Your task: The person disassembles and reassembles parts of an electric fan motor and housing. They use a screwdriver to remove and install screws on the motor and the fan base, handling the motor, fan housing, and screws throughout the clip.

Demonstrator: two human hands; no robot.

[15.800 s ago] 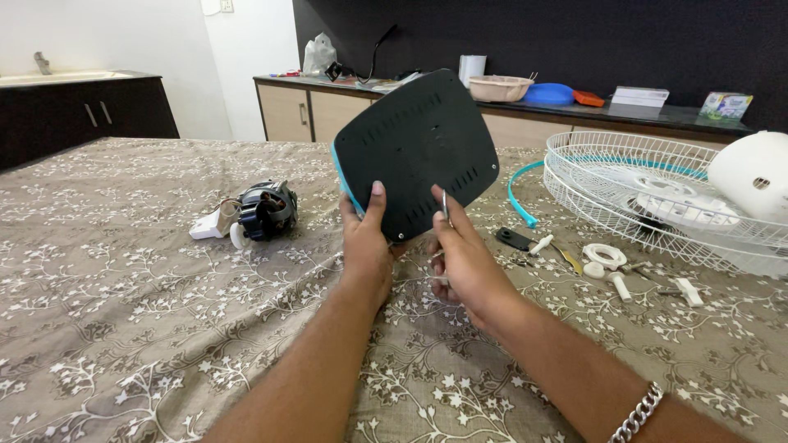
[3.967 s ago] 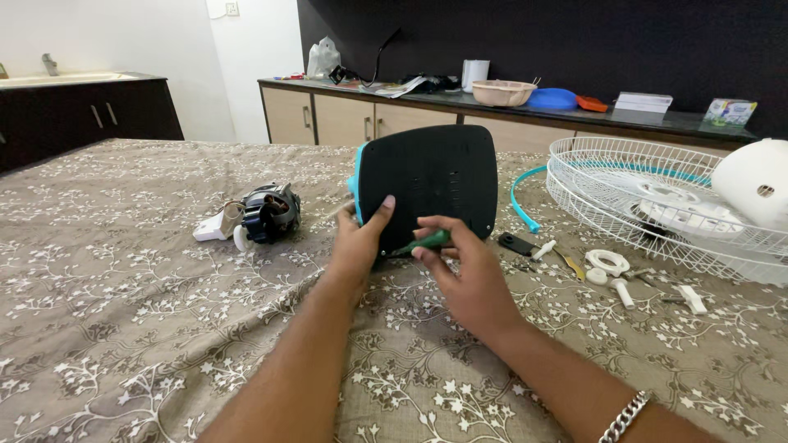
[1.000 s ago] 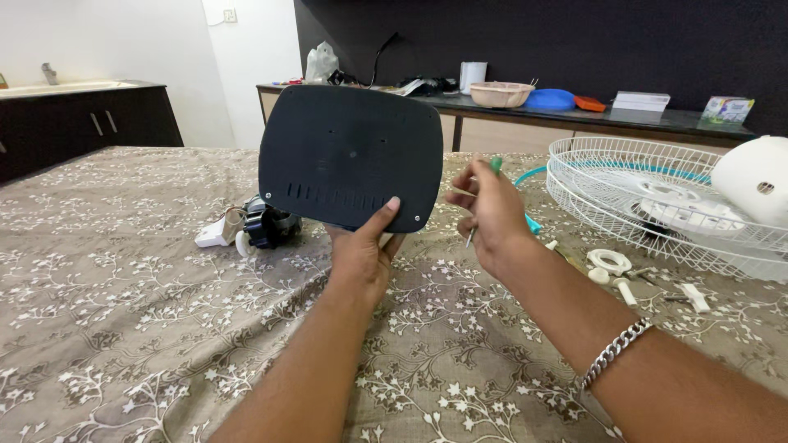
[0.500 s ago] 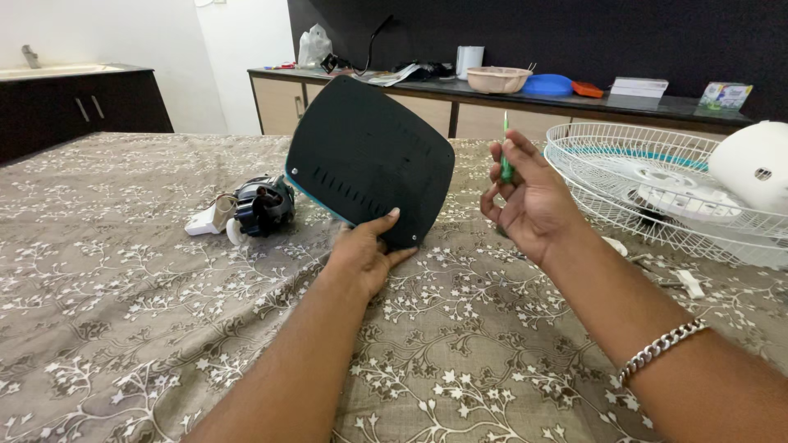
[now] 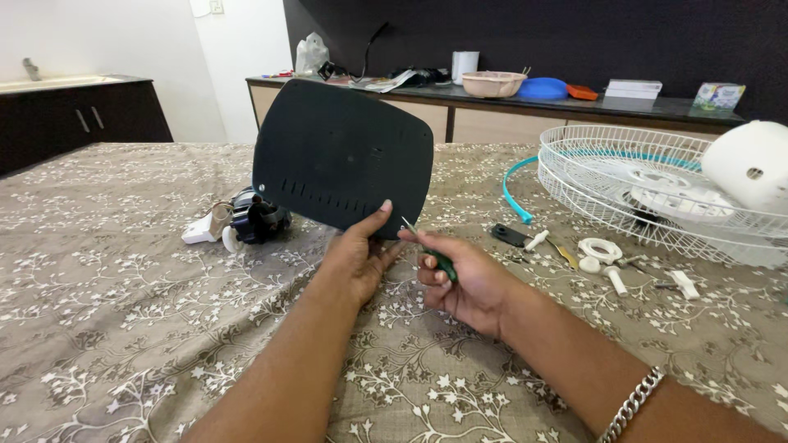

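My left hand (image 5: 359,256) grips the lower edge of a dark rounded plastic panel (image 5: 342,154) and holds it upright above the table, thumb on its front face. A row of slots runs across the panel's lower part. My right hand (image 5: 468,279) is closed around a small green-handled screwdriver (image 5: 432,253); its metal tip points up and left, close to the panel's bottom right corner beside my left thumb.
A small black motor with a white plug (image 5: 242,221) lies left of the panel. A white wire fan grille (image 5: 657,193), a teal ring (image 5: 513,193) and a white dome sit at right. Small white parts and screws (image 5: 603,254) are scattered nearby. A counter with bowls stands behind.
My right hand has come down from chest height and moved left, bringing the screwdriver tip to the panel's lower edge. The panel has shifted slightly and now faces me more squarely.
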